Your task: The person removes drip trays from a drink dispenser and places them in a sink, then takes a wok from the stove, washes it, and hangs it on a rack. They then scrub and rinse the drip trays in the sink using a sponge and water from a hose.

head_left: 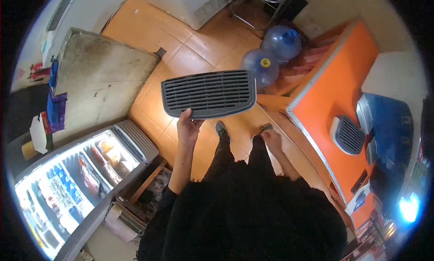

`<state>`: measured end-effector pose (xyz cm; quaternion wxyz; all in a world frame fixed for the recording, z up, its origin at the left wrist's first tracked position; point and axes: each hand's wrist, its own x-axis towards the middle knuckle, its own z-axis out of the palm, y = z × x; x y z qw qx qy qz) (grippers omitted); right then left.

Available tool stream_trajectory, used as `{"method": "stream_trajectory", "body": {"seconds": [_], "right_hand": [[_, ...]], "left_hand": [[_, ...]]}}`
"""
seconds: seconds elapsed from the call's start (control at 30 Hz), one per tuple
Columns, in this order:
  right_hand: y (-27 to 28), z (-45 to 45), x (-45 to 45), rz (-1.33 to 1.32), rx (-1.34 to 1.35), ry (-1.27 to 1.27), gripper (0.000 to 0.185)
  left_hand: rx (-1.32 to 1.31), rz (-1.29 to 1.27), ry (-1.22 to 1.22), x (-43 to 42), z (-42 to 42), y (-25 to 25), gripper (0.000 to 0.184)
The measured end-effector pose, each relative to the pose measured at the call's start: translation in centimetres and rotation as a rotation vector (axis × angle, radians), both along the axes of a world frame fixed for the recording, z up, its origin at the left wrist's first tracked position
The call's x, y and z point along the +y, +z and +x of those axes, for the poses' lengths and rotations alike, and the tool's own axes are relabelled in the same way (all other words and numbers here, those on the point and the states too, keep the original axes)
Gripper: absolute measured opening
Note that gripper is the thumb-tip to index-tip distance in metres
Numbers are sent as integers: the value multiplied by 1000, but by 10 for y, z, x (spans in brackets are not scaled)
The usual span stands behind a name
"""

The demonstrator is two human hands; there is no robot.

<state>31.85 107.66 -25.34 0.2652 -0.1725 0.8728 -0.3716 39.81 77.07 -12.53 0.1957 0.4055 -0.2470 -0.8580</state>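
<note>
My left hand (189, 126) grips the lower edge of a dark grey slatted grille (210, 93), thumb on its face and the other fingers behind. The grille is held up in front of me above the tiled floor, its slats facing me. My right hand (271, 139) hangs low beside my right leg, away from the grille; its fingers are too small and unclear to read. A smaller grille piece with a pale rim (349, 135) lies on the orange counter (325, 89) at the right.
A lit glass-topped chest freezer (110, 184) with packed goods stands at the lower left. Behind it rises a stained pale panel (101, 75). Two blue water bottles (260, 67) (281, 44) stand on the floor by the counter. A metal-legged chair (246, 21) is at the top.
</note>
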Motion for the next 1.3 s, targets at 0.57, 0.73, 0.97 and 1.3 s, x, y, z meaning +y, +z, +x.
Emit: {"method": "stream_trajectory", "body": {"seconds": [0.57,0.73,0.97,1.3], "right_hand": [[106,-156,215,-618,-368,-1546,53],[116,-153,183,-542,-255,-1518,53],[134,-119,106,-487,-186,-1484,54],[125,-82,-5,-524,-213,-1411,55]], "left_hand": [[74,-51,391,-137,107,23,47],[-12,-36,560,-157,134,3,41],[67,76,620,-185,159,-6,39],[89,113,650,-256,198,-5,35]]}}
